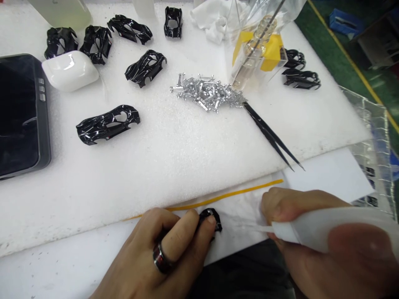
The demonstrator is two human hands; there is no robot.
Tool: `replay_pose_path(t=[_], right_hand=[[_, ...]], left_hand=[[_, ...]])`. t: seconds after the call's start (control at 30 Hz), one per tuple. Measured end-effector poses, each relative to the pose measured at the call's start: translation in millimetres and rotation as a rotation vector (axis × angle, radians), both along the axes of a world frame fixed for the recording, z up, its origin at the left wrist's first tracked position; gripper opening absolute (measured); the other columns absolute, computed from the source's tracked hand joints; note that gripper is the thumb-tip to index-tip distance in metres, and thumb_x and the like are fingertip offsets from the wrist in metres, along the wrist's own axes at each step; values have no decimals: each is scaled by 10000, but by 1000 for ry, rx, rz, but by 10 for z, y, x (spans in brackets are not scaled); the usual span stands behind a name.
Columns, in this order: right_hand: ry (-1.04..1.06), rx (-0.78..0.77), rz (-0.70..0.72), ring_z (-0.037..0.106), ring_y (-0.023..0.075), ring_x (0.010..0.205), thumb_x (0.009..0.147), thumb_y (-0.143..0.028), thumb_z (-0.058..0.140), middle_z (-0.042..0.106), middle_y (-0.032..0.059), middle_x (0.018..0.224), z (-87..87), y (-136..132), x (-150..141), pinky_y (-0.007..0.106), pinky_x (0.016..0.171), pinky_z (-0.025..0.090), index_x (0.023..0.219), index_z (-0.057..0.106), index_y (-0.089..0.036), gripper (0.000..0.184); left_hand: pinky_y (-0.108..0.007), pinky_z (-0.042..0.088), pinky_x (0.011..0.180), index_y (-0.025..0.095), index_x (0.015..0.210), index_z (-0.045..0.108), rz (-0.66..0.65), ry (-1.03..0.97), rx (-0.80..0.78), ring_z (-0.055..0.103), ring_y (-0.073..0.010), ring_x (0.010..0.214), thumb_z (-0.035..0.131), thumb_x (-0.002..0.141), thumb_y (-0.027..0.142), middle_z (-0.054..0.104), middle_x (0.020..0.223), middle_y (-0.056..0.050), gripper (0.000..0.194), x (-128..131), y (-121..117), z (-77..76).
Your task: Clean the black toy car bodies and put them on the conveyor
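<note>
My left hand [162, 249], with a dark ring on one finger, is closed around a small black toy car body [212, 218] at the near edge of the table; most of the body is hidden by my fingers. My right hand [327, 236] grips a white squeeze bottle [330, 228] lying sideways. Its thin nozzle [249, 227] points left toward the car body and ends a short way from it. Several more glossy black car bodies [107, 123] lie scattered on the white foam sheet [174, 166] farther back.
A pile of small silver metal parts [207, 92] lies mid-sheet, with black tweezers [271, 135] beside it. A clear holder with yellow pieces [258, 54] stands behind. At left sit a black device [18, 116] and a white earbud case [70, 70]. A clear tray [374, 137] is at right.
</note>
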State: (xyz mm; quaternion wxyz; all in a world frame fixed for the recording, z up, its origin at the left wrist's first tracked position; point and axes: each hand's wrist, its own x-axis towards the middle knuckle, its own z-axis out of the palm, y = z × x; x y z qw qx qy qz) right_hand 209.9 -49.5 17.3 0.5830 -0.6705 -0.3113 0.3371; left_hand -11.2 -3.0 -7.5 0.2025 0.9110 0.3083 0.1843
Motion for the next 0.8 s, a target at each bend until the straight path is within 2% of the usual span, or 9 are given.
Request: replay_pose_path(t=[0.13,0.3,0.43,0.53,0.6,0.73,0.8], right_hand=[[13,3,1,587,241,501,778,-611,701,627,68,601,17,24,43,390,446,433,657,732,-239,391],[-16,9,8,579,222,502,817,-592,671,639,57,624,-36,40,8,383,458,427,672,735,-245,381],[-40,77,-57,523,184,447,832,-583,656,604,42,587,-54,63,-12,352,416,366,670,704,-227,394],[-44,56,63,565,197,468,824,-598,680,635,60,602,-25,81,14,359,428,409,658,711,-210,424],[-45,40,81,575,199,477,821,-608,686,643,64,609,-18,74,16,358,436,418,651,711,-204,440],[-22,116,-71,552,186,470,861,-591,646,644,52,635,-57,19,-12,355,454,409,694,712,-217,415],[-23,113,-66,580,207,519,854,-563,663,658,56,658,-63,2,-1,368,481,427,699,734,-232,371]], left_hand=[[-368,607,774,176,1446,536,-16,-6,23,642,-220,967,569,985,107,677,1145,-66,467,5,2,20],[-379,609,780,176,1457,523,-31,3,14,635,-225,975,549,992,106,676,1160,-70,472,-24,-5,36],[-370,611,772,195,1461,520,-31,24,17,643,-219,954,540,995,119,674,1140,-70,473,-35,-6,30],[-378,608,785,190,1453,528,-25,17,28,643,-226,964,556,985,114,671,1142,-73,476,-24,-6,22],[-386,604,806,179,1448,534,-25,9,26,640,-233,984,567,978,106,670,1148,-75,477,-14,-5,17],[-379,596,803,180,1444,539,-32,18,15,631,-228,976,545,991,115,662,1146,-74,459,-7,2,10],[-371,594,790,178,1437,546,-37,18,21,630,-225,964,540,995,126,661,1145,-74,446,-14,5,12]])
